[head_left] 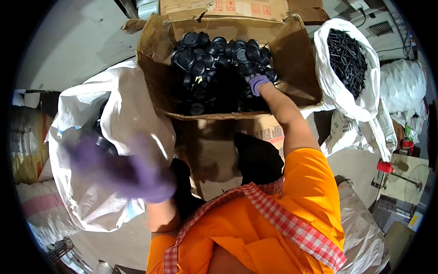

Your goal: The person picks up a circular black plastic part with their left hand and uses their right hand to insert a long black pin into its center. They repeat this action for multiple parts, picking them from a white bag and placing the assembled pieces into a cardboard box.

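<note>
Head view: carton (296, 68) at 12 o'clock, mouth up, holding a loose heap of round black parts (186, 58). Right hand (259, 84), purple-gloved, at 1 o'clock, is in the heap near the carton's right side. Left hand (123, 169), same glove, at 8 to 9 o'clock, over the mouth of a white sack (137, 100) with dark ribbed pieces (104, 144) inside. Second sack (325, 50) at 2 o'clock, rim rolled back, full of thin black rods (346, 59).

Layout reads as reach-driven: carton dead ahead, sacks flanking, all open upward, so each hand gets in without a step. Right arm is stretched straight, probably to get over the carton's near edge.

Unclear: left hand is smeared by motion; can't tell if it's wide, narrow or loaded. Right fingertips are lost among parts; grip can't be told. Shadow blacks out the carton's lower middle; left sack's depth is hidden.
</note>
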The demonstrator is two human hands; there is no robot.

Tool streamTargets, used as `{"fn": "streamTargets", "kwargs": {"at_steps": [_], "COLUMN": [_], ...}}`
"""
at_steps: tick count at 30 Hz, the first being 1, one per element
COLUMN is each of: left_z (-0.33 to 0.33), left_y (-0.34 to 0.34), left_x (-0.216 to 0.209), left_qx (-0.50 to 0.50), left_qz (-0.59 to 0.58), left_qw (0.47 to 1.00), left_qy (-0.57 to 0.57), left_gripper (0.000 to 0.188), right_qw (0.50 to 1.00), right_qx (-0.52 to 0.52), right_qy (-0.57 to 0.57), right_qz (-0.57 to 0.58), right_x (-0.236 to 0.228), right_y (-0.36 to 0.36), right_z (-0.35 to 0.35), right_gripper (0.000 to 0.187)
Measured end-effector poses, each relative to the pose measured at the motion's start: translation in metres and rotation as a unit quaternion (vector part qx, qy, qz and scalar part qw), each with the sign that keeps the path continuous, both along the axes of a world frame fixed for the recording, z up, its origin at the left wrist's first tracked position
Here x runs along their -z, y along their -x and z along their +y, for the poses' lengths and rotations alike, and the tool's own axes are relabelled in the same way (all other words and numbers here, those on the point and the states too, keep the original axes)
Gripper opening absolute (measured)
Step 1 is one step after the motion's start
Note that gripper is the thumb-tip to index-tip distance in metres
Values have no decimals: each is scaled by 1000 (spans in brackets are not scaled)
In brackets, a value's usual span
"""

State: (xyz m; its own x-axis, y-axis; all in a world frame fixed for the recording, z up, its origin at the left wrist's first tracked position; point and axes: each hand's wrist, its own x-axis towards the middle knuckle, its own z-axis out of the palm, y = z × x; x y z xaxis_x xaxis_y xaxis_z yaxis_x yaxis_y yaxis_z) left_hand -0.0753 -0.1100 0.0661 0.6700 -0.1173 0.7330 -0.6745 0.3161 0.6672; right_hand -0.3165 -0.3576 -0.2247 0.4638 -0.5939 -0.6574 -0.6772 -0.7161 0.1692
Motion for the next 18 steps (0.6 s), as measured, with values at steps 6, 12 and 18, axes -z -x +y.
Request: {"fn": "streamTargets", "kwargs": {"at_steps": [6,12,18], "left_z": [-15,-25,-32], "left_y": [37,40,69], "left_x": [75,111,129], "left_qx": [315,433,471], "left_qz": [10,473,412], "left_qw": [876,682,724], "left_qy": [-366,-352,-291], "left_gripper": [40,45,34], "right_qw": [998,888,537], "right_qx": [23,315,469], "right_qy": [35,-88,-344], "right_qz": [-42,-324,-611], "right_x": [-2,-127,-168], "right_y": [-6,-2,-17], "right_z": [12,34,147], "right_gripper": [33,30,28]}}
